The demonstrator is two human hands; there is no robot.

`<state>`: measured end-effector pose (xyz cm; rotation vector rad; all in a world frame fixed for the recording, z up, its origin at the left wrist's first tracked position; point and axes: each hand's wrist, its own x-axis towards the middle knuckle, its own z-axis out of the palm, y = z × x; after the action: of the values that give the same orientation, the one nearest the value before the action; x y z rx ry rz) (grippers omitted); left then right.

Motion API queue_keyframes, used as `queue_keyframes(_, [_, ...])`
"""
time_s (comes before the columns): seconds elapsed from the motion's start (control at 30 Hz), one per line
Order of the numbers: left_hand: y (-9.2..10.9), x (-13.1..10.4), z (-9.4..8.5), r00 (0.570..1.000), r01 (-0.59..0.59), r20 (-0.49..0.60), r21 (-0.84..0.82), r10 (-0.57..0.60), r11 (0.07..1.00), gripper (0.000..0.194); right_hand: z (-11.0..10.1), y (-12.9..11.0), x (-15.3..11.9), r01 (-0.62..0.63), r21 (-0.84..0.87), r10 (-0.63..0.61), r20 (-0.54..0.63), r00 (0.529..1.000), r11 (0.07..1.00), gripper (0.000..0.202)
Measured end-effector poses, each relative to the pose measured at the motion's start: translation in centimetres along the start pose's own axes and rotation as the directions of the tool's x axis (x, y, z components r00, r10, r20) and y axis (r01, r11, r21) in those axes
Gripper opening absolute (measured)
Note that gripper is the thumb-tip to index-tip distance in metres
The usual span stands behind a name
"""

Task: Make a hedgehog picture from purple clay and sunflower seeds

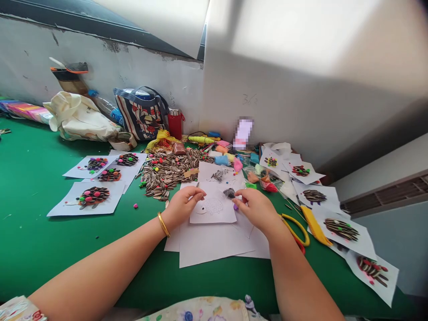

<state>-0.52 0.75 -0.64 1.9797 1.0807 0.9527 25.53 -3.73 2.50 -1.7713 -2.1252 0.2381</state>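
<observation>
Floral top [200, 310], green tbl [50, 240] w/ drawn-on ppr [212, 217], wht wall [274, 93].

Black-and-white striped seeds [170, 171] (green table [30, 178])

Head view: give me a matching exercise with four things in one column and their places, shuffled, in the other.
1. Animal drawing
2. Gold bangle
3. Red bottle
4. Striped seeds

A. Beside the patterned bag
B. Heaped beyond the left hand
C. Around the left wrist
D. On other white paper, between left hand and right hand

Pairs: 1-D, 2-C, 3-A, 4-B
</observation>
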Motion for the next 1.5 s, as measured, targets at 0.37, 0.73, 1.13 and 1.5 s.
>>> queue_keyframes(0.37, [0.7, -0.2, -0.1, 0.999, -0.043, -0.005, 0.058, 0.044, 0.997, 0.017, 1.5, -1.6, -0.1, 0.1, 0.033, -0.098, -0.04, 0.994, 0.994, 0.017])
queue_keyframes(0.73, [0.6, 0.0, -0.8, 0.993, -0.111, -0.021, 0.133, 0.115, 0.985, 0.016, 1.7, -2.0, -0.2, 0.1, 0.05, -0.1, -0.002, 0.995, 0.994, 0.015])
queue_keyframes(1.13, [1.4, -0.3, -1.7, 0.987, -0.157, 0.073, 0.366, 0.14, 0.917, 0.016, 2.0, -2.2, -0.2, 0.119, 0.038, -0.12, 0.019, 0.993, 0.992, 0.016])
queue_keyframes(1.5, [0.8, -1.1, -1.9, 0.984, -0.075, 0.179, 0.503, -0.019, 0.861, 0.02, 2.0, -2.5, -0.4, 0.116, 0.017, -0.117, 0.048, 0.992, 0.993, 0.017])
